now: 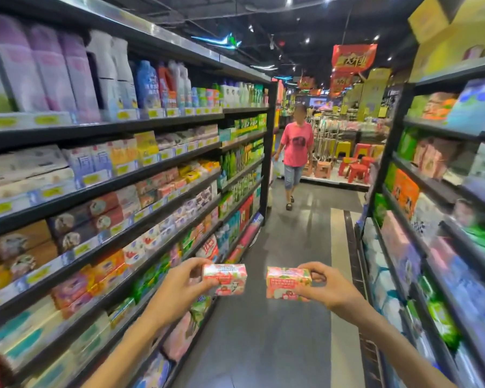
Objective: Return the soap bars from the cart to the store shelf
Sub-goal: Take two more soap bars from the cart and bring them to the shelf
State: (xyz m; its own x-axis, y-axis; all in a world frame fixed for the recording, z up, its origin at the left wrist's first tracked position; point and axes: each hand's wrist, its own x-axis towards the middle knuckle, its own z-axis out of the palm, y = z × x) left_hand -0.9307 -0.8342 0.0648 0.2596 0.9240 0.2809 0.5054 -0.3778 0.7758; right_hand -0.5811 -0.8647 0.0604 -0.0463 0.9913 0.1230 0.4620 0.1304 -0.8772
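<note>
I hold two boxed soap bars out in front of me over the aisle floor. My left hand [179, 287] grips one pink and white soap box [228, 278] by its left end. My right hand [324, 289] grips a matching pink soap box [286, 282] by its right end. The two boxes are level with each other, a small gap between them. The store shelf [101, 189] with rows of boxed soaps runs along my left, close to my left forearm. No cart is in view.
A second shelf unit [431, 219] lines the right side, leaving a narrow grey-floored aisle [277, 345]. A person in a pink shirt [296, 152] walks toward me at the far end. Red and yellow plastic stools [356, 169] stand beyond the aisle.
</note>
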